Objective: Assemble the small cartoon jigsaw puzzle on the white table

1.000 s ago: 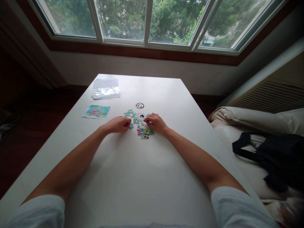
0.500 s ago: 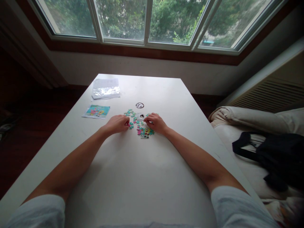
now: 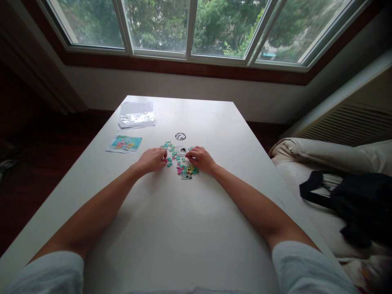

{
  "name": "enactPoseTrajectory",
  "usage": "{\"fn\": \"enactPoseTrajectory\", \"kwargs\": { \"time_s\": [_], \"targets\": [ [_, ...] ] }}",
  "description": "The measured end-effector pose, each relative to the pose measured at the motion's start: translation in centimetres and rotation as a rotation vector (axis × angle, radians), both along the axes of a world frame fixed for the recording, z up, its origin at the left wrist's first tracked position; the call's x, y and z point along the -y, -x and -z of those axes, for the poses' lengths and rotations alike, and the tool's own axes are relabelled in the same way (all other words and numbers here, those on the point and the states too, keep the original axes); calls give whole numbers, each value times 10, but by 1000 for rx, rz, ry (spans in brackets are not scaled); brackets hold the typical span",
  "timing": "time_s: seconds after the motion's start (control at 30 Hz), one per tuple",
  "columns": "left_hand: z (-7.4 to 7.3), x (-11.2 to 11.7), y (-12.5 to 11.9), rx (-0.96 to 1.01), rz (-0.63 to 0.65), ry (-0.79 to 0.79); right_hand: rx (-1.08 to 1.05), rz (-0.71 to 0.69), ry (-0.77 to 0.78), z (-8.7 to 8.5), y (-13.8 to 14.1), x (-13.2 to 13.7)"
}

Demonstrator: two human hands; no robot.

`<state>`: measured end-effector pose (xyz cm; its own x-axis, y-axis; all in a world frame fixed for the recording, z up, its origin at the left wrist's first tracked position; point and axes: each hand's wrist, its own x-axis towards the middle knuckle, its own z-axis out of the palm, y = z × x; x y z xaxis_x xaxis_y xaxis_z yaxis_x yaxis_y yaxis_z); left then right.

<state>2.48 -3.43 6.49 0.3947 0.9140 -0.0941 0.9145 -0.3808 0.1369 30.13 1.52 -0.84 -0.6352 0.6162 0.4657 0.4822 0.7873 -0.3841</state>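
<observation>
A partly joined jigsaw puzzle (image 3: 184,170) with pink, yellow and teal cartoon figures lies on the white table (image 3: 180,228). My left hand (image 3: 153,159) is closed at its left, fingertips pinched on a small pink puzzle piece (image 3: 165,161). Over the right side of the joined part, my right hand (image 3: 200,158) rests with curled fingers; anything between its fingertips is too small to make out. Loose teal puzzle pieces (image 3: 167,145) are scattered between and beyond my hands, some partly covered by them.
A reference picture (image 3: 125,143) lies left of my hands, with papers in a shiny clear sleeve (image 3: 136,114) behind it. Beyond the pieces are two round openings, one a cable hole (image 3: 180,136). At right, a black bag (image 3: 361,200) sits on a pale sofa (image 3: 309,153).
Almost nothing differs. My left fingers have shifted very slightly around the pink puzzle piece; my right hand stays in the same place.
</observation>
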Motion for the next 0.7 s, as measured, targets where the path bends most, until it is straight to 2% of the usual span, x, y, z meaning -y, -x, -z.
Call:
{"fn": "enactPoseTrajectory", "kwargs": {
  "time_s": [0.17, 0.33, 0.7],
  "targets": [
    [-4, 4, -3, -65, -22, -58, 9, 4, 0, 0, 1, 0],
    [-1, 6, -5, -75, -31, -82, 10, 8, -3, -1, 2, 0],
    [2, 10, -11, -102, 18, -164, 20, 12, 0, 0, 3, 0]
  ]
}}
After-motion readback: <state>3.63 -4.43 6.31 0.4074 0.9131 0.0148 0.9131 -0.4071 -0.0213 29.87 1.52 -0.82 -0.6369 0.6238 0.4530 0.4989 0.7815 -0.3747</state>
